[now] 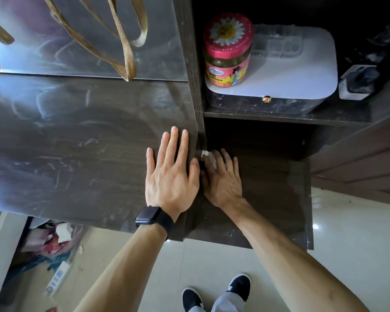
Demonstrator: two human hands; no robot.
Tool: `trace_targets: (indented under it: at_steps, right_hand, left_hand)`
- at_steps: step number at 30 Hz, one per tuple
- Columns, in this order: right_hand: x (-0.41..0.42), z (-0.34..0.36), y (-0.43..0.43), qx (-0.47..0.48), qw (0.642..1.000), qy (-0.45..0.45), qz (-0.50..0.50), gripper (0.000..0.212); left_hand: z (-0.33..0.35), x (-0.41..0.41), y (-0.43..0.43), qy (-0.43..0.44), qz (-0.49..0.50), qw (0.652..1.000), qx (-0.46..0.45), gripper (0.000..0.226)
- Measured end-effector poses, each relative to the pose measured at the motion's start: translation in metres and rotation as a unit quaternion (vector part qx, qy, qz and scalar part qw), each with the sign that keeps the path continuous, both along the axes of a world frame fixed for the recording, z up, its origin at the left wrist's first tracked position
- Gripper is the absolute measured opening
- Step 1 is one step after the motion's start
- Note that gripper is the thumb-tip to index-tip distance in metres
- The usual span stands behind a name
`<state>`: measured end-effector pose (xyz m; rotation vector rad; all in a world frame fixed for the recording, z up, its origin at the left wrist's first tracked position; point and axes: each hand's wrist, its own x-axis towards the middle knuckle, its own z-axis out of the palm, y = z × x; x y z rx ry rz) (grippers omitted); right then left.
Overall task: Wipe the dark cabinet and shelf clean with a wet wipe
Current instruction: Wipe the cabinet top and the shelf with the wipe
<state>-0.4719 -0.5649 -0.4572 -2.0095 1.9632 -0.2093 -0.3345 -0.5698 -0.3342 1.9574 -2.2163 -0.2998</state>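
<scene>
Pink jar (227, 50) above wet wipe (205, 152)

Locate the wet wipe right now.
Head view, centre: wet wipe sits under the right hand fingers on the lower shelf, at the corner beside the left hand.

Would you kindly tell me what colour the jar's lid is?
Pink, with a white daisy printed on top; the jar lid shows clearly in the head view.

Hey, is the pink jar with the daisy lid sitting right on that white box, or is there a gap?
Touching. The head view shows the pink jar standing upright with its base resting directly on the white box lid, no gap beneath it.
</scene>
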Motion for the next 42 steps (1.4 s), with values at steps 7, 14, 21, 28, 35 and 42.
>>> trace_targets:
  at_steps: [7, 14, 21, 28, 35, 42]
  right_hand:
    - [-0.006, 0.009, -0.008, 0.027, 0.998, 0.048, 0.032, 0.058]
    - [-0.016, 0.025, 0.018, 0.001, 0.989, 0.062, 0.136, 0.054]
    - [-0.018, 0.013, 0.09, 0.024, 0.978, -0.004, 0.209, 0.052]
    - [-0.007, -0.002, 0.018, 0.083, 0.995, 0.004, 0.06, 0.063]
    - [0.006, 0.01, 0.125, 0.072, 0.987, -0.018, 0.143, 0.06]
    - [-0.021, 0.008, 0.05, 0.115, 0.991, 0.013, 0.073, 0.062]
  left_hand:
    - [0.004, -0.001, 0.0, 0.0, 0.001, 1.0, 0.01, 0.063]
    - [0.003, 0.002, 0.0, 0.0, -0.008, 1.0, 0.014, 0.062]
    - [0.008, 0.022, 0.028, 0.016, -0.042, 0.999, 0.027, 0.057]
    - [0.008, 0.035, 0.049, 0.009, -0.015, 1.0, 0.018, 0.055]
    - [0.007, 0.037, 0.049, 0.017, -0.014, 1.0, 0.018, 0.054]
    - [0.004, 0.037, 0.049, 0.017, -0.01, 1.0, -0.007, 0.054]
